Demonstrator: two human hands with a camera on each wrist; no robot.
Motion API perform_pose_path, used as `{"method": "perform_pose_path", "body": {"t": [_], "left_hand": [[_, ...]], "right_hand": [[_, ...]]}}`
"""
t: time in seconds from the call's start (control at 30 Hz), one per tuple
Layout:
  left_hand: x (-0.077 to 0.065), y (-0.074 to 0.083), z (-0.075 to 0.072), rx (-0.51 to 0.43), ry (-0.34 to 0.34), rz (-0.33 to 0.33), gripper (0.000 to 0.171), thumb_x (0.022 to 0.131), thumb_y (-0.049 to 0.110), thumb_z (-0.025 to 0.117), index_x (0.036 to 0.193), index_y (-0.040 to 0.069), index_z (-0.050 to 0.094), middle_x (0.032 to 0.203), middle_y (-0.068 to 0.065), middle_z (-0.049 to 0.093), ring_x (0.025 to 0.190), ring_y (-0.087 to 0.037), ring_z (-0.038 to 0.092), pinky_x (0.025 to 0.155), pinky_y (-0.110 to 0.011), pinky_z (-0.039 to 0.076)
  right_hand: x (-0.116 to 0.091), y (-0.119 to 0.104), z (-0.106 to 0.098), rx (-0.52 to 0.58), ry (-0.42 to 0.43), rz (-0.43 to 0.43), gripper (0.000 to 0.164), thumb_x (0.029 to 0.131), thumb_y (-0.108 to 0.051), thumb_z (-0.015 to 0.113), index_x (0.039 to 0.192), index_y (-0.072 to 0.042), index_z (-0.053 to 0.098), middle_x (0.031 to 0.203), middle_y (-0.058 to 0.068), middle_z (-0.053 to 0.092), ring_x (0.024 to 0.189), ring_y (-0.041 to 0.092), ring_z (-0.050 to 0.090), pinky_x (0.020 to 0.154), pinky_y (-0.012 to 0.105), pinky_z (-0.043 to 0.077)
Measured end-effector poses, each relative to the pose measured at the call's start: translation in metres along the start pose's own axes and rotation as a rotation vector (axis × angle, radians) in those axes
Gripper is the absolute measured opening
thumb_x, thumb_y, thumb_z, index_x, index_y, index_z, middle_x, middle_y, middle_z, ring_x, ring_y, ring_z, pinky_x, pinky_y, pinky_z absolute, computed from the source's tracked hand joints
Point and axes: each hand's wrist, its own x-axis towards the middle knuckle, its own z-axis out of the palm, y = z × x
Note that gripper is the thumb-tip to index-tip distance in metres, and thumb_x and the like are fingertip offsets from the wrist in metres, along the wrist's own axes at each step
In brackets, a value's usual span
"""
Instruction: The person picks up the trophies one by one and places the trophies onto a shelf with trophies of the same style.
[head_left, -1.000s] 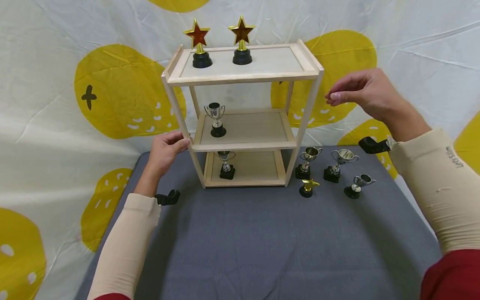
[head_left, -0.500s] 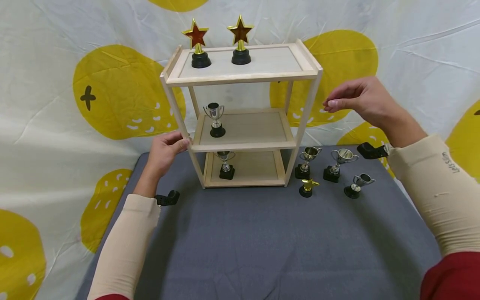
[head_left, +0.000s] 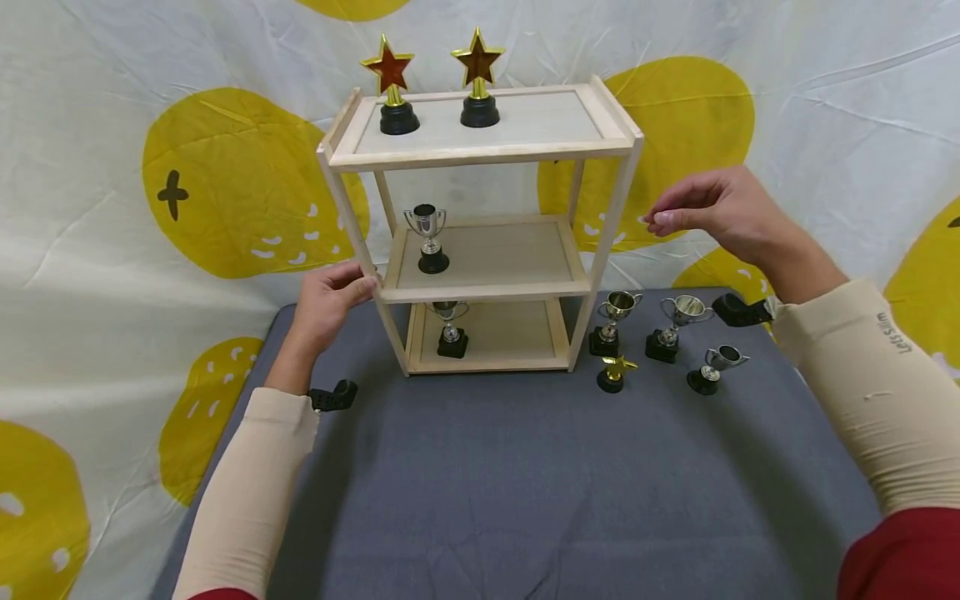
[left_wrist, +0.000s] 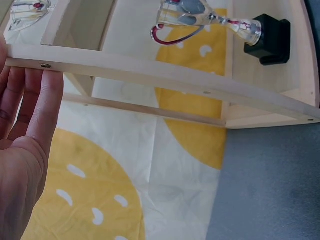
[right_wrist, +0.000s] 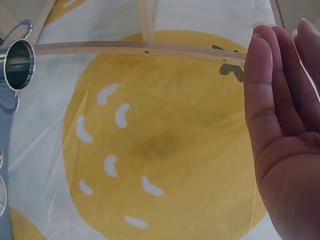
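My left hand [head_left: 327,304] holds the left front post of a three-tier wooden shelf [head_left: 483,294], at about the middle tier. In the left wrist view its fingers [left_wrist: 44,102] lie against the post. My right hand [head_left: 720,212] hovers in the air right of the shelf, its fingers loosely bent with nothing in them. Two star trophies, one with a red star [head_left: 388,71] and one with a brown star [head_left: 478,67], stand on the top tier. A silver trophy cup [head_left: 426,221] stands at the left of the middle tier, another trophy cup [head_left: 452,337] on the bottom one.
Right of the shelf, on the grey-covered table [head_left: 480,483], stand a gold trophy cup [head_left: 617,308], two silver cups, one larger [head_left: 686,312] and one smaller [head_left: 723,360], and a small gold star trophy [head_left: 613,375]. Behind hangs a white cloth with yellow shapes [head_left: 240,183].
My right hand has sunk a little and drifted slightly left. The left hand stays on the shelf post, and the trophies keep their places.
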Motion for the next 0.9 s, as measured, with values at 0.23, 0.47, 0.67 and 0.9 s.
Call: {"method": "perform_pose_path", "body": {"t": [0.23,0.47,0.67,0.9], "left_hand": [[0.0,0.002,0.001,0.0,0.004,-0.004,0.038,0.098,0.006,0.071,0.13,-0.014,0.065,0.096,0.015,0.073,0.092,-0.003,0.07,0.084,-0.016,0.061],[0.0,0.002,0.002,0.009,0.003,-0.014,0.044,0.099,0.005,0.069,0.133,-0.021,0.058,0.095,0.016,0.073,0.092,-0.002,0.069,0.084,-0.016,0.061],[0.0,0.003,0.002,0.006,0.003,-0.02,0.044,0.099,0.006,0.069,0.134,-0.019,0.059,0.096,0.015,0.073,0.092,-0.002,0.07,0.085,-0.016,0.061],[-0.001,0.004,0.001,-0.003,0.003,-0.017,0.039,0.098,0.007,0.071,0.131,-0.014,0.064,0.096,0.014,0.073,0.092,-0.003,0.07,0.085,-0.016,0.061]], "right_hand": [[-0.004,0.003,0.001,-0.044,0.003,0.022,0.016,0.092,0.008,0.072,0.107,0.014,0.072,0.092,0.003,0.082,0.08,0.016,0.08,0.077,0.025,0.065],[-0.008,0.013,0.002,-0.061,0.002,0.027,0.015,0.092,0.008,0.073,0.106,0.013,0.073,0.09,0.002,0.082,0.08,0.016,0.079,0.076,0.025,0.065],[-0.013,0.023,0.005,-0.083,0.004,0.044,0.016,0.093,0.006,0.072,0.107,0.012,0.072,0.09,0.0,0.082,0.079,0.015,0.079,0.077,0.025,0.065],[-0.016,0.031,0.009,-0.124,0.004,0.083,0.019,0.094,0.002,0.073,0.11,0.012,0.072,0.091,-0.002,0.082,0.081,0.014,0.079,0.078,0.025,0.065]]}}
